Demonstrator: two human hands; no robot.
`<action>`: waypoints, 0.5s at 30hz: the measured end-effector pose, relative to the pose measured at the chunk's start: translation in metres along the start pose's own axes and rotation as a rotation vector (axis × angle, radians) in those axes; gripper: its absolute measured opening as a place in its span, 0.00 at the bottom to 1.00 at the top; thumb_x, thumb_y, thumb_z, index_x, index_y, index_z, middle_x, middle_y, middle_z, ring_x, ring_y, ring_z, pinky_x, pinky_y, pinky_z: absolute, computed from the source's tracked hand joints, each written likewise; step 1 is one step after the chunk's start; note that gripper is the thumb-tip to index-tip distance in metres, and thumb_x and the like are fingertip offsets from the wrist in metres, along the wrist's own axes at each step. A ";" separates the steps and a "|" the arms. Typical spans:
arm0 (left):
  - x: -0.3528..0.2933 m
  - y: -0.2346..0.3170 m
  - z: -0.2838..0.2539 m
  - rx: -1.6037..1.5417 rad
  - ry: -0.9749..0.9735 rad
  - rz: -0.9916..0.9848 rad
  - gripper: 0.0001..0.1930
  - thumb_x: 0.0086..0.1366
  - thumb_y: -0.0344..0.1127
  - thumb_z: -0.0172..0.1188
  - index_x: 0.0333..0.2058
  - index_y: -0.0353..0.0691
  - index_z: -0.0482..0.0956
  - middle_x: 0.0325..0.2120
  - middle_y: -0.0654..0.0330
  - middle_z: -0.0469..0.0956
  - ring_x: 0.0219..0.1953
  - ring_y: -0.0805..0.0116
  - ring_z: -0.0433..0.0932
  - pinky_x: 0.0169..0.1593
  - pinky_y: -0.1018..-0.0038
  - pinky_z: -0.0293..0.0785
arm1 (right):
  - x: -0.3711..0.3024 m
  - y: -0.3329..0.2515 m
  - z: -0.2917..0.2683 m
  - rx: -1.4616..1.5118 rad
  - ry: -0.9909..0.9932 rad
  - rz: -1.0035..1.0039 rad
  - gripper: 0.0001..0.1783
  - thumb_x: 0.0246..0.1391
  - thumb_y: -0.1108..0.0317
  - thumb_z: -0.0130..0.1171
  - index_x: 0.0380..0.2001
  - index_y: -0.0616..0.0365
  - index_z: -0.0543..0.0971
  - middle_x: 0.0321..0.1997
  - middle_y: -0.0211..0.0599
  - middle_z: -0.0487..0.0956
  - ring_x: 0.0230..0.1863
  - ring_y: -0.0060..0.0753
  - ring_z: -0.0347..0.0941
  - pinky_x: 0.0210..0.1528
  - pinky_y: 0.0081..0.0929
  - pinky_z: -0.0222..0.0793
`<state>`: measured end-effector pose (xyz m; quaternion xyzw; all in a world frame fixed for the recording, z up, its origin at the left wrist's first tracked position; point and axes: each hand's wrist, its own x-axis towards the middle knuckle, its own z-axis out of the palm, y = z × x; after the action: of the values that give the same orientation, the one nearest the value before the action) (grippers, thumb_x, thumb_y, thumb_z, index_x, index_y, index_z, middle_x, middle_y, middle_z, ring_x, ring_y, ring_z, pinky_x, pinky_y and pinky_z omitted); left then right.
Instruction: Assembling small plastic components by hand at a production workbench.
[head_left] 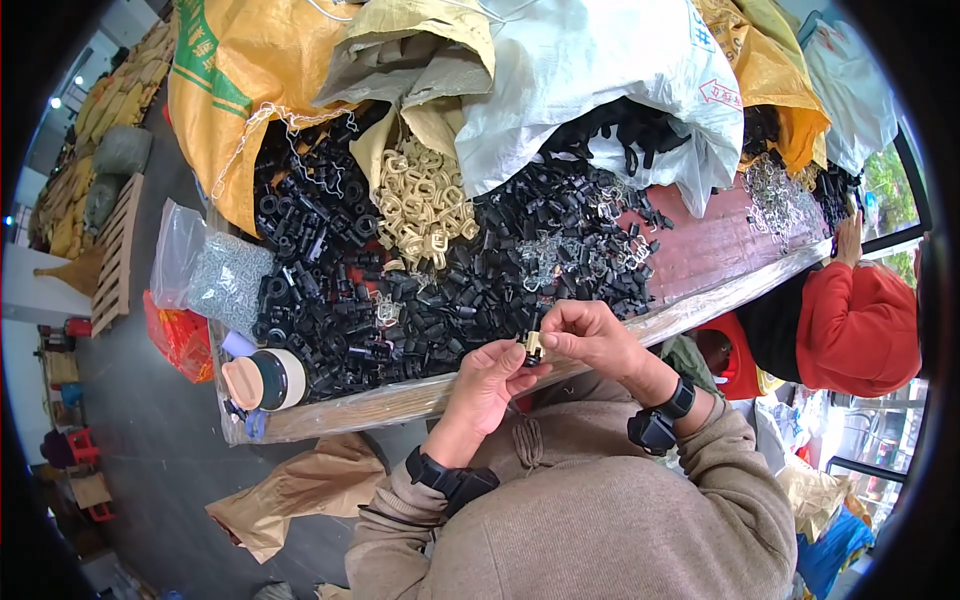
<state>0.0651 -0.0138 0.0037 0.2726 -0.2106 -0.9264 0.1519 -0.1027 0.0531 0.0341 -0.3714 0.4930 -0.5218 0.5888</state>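
Over the table's near edge, my two hands meet around a small part. My right hand [597, 342] pinches a small beige plastic piece [534, 344] between thumb and fingertips. Just below it, the fingers of my left hand [482, 388] are closed on a small black plastic part, mostly hidden by the fingertips. The two pieces touch; whether they are joined I cannot tell. Beyond my hands spreads a heap of small black plastic parts [440, 320]. A pile of beige ring-shaped pieces [425, 200] spills from a sack behind it.
Large sacks, one yellow [270, 50] and one white [610, 90], line the far side. Metal clips [780, 205] lie at the right. A bag of screws [228, 280] and a jar with a beige lid [265, 380] stand left. A person in red [860, 330] sits at the right.
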 end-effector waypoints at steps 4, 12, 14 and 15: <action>-0.001 -0.001 -0.003 0.010 0.003 -0.008 0.15 0.54 0.41 0.57 0.36 0.35 0.72 0.30 0.57 0.76 0.33 0.64 0.76 0.32 0.82 0.73 | 0.004 0.001 0.004 0.063 0.041 0.077 0.07 0.50 0.67 0.54 0.25 0.60 0.72 0.22 0.20 0.69 0.25 0.09 0.62 0.28 0.11 0.59; -0.004 -0.004 0.002 -0.023 0.016 -0.029 0.15 0.54 0.42 0.57 0.35 0.36 0.73 0.29 0.56 0.76 0.31 0.65 0.76 0.31 0.81 0.73 | -0.003 0.006 0.007 0.071 0.071 0.012 0.07 0.49 0.68 0.55 0.25 0.59 0.70 0.21 0.19 0.67 0.22 0.09 0.58 0.23 0.09 0.52; -0.004 -0.005 0.004 -0.048 0.031 -0.053 0.15 0.54 0.42 0.57 0.35 0.37 0.73 0.29 0.56 0.76 0.31 0.65 0.77 0.31 0.81 0.73 | -0.004 0.008 0.006 0.129 0.079 0.046 0.07 0.49 0.67 0.54 0.25 0.59 0.70 0.20 0.18 0.66 0.20 0.08 0.56 0.21 0.10 0.51; -0.005 -0.005 0.004 -0.047 0.029 -0.054 0.15 0.54 0.42 0.57 0.35 0.37 0.73 0.29 0.56 0.76 0.31 0.65 0.77 0.31 0.81 0.73 | -0.005 0.008 0.005 0.158 0.083 0.063 0.07 0.50 0.67 0.54 0.25 0.58 0.70 0.19 0.18 0.65 0.19 0.08 0.55 0.20 0.10 0.51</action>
<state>0.0656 -0.0063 0.0067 0.2879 -0.1793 -0.9308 0.1364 -0.0953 0.0589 0.0290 -0.2862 0.4857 -0.5551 0.6116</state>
